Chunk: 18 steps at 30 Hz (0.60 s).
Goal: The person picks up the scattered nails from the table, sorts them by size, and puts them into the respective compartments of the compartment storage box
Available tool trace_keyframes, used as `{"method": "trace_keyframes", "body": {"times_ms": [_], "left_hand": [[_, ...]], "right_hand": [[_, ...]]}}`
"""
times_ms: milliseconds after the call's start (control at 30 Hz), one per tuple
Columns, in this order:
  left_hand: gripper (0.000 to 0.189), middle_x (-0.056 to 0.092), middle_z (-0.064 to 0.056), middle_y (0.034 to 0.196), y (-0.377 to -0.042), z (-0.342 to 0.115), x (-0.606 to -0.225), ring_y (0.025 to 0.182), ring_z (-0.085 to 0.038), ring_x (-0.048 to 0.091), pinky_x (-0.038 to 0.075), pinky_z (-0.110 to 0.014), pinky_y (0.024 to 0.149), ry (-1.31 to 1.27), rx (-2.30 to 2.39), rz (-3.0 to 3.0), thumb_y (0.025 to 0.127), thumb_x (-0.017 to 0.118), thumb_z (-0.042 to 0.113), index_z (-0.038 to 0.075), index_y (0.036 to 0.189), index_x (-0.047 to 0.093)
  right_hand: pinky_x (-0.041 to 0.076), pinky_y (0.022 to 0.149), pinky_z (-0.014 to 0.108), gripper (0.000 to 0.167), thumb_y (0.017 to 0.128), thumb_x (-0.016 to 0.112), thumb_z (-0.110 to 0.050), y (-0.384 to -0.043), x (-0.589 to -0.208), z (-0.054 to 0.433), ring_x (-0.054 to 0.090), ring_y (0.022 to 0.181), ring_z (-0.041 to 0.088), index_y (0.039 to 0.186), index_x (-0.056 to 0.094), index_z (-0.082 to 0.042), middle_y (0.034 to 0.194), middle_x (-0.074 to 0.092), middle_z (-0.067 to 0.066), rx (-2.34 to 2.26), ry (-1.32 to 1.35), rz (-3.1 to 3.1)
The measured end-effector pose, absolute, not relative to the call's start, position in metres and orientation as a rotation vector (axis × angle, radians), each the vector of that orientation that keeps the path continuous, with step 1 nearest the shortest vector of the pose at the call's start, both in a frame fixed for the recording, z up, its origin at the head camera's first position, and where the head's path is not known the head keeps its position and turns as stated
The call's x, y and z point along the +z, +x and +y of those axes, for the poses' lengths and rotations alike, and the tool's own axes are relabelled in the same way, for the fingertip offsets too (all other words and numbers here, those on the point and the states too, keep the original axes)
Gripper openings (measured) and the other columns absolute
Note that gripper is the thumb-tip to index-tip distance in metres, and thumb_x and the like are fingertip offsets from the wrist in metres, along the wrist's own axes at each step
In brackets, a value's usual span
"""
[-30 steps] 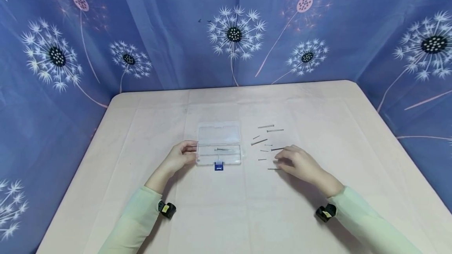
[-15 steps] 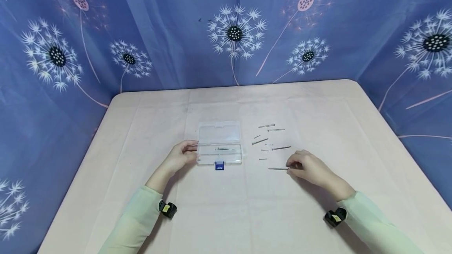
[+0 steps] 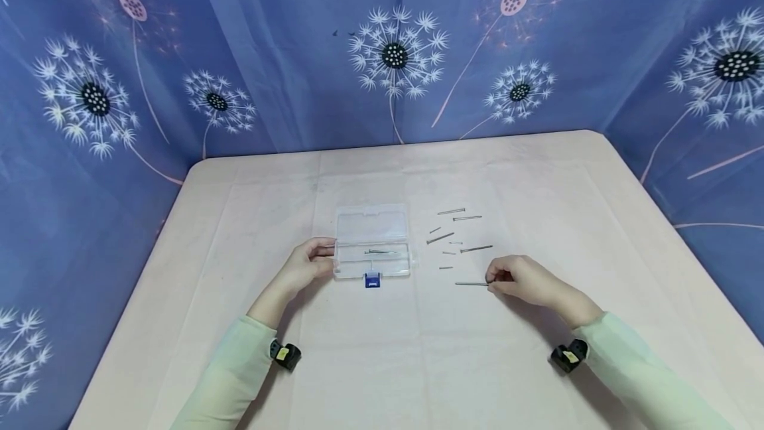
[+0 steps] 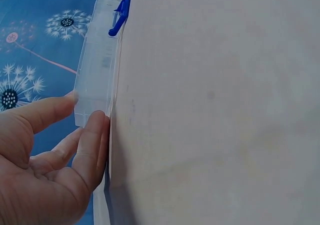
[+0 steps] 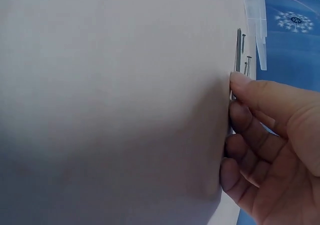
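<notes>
A clear plastic storage box (image 3: pixel 352 271) stands with its lid (image 3: pixel 371 223) folded back, and its blue latch (image 3: pixel 373 280) faces the person. My left hand (image 3: pixel 301 267) holds the box's left end between thumb and fingers, as the left wrist view also shows. Inside the back compartment lie metal nails (image 3: pixel 382 252). To the right, my right hand (image 3: pixel 525 277) pinches the right end of a long nail (image 3: pixel 470 283) lying along the tablecloth. In the right wrist view the thumb and index finger meet at this nail (image 5: pixel 238 50); its pinched end is hidden.
Several loose nails (image 3: pixel 476 249) of different lengths lie between the box and the right hand, some long and some short (image 3: pixel 446 267). The pale tablecloth (image 3: pixel 358 363) covers the table. A blue dandelion-print curtain (image 3: pixel 286 52) hangs behind and at both sides.
My right hand has moved right, uncovering one long nail, and its fingertips have come to the near nail's right end. My left hand keeps its place at the box.
</notes>
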<state>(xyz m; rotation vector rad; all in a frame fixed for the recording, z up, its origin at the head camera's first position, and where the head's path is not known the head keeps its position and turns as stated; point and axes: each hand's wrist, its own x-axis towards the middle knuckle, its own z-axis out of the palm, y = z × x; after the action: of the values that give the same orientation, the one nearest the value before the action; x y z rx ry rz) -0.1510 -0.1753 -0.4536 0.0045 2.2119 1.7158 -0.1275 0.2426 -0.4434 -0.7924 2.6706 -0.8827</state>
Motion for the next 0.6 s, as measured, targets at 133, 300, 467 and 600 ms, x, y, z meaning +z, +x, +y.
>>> {"method": "trace_keyframes", "body": {"times_ms": [133, 300, 467, 600], "left_hand": [[0.052, 0.053, -0.033, 0.124, -0.1514, -0.1751, -0.4536, 0.095, -0.015, 0.061, 0.054, -0.020, 0.079, 0.006, 1.715, 2.219, 0.083, 0.061, -0.002, -0.011, 0.131, 0.045], [0.051, 0.053, -0.032, 0.124, -0.1514, -0.1751, -0.4547, 0.098, -0.020, 0.062, 0.054, -0.021, 0.080, 0.018, 1.709, 2.229, 0.084, 0.061, -0.001, -0.011, 0.131, 0.045], [0.051, 0.052, -0.033, 0.126, -0.1513, -0.1752, -0.4563, 0.100, -0.022, 0.062, 0.054, -0.024, 0.082, 0.032, 1.719, 2.216, 0.085, 0.060, -0.002, -0.011, 0.132, 0.044], [0.051, 0.052, -0.033, 0.125, -0.1510, -0.1751, -0.4564, 0.101, -0.023, 0.062, 0.054, -0.024, 0.081, 0.034, 1.720, 2.217, 0.085, 0.060, -0.001, -0.011, 0.132, 0.044]], "right_hand": [[0.044, 0.062, 0.022, 0.012, 0.080, 0.066, 0.000, -0.1290, -0.4428, 0.2425, 0.046, 0.068, -0.001, 0.079, 0.062, -0.011, 0.073, 0.056, -0.010, -0.872, -0.840, 2.642], [0.042, 0.061, 0.021, 0.013, 0.077, 0.066, -0.001, -0.1289, -0.4438, 0.2425, 0.044, 0.068, 0.001, 0.079, 0.061, -0.013, 0.072, 0.053, -0.010, -0.850, -0.854, 2.655], [0.041, 0.057, 0.019, 0.012, 0.075, 0.066, -0.003, -0.1273, -0.4427, 0.2417, 0.044, 0.065, 0.000, 0.077, 0.059, -0.012, 0.070, 0.053, -0.010, -0.892, -0.817, 2.672], [0.041, 0.054, 0.019, 0.011, 0.076, 0.063, -0.001, -0.1263, -0.4440, 0.2412, 0.044, 0.061, -0.001, 0.078, 0.057, -0.010, 0.065, 0.052, -0.010, -0.976, -0.785, 2.699]]}}
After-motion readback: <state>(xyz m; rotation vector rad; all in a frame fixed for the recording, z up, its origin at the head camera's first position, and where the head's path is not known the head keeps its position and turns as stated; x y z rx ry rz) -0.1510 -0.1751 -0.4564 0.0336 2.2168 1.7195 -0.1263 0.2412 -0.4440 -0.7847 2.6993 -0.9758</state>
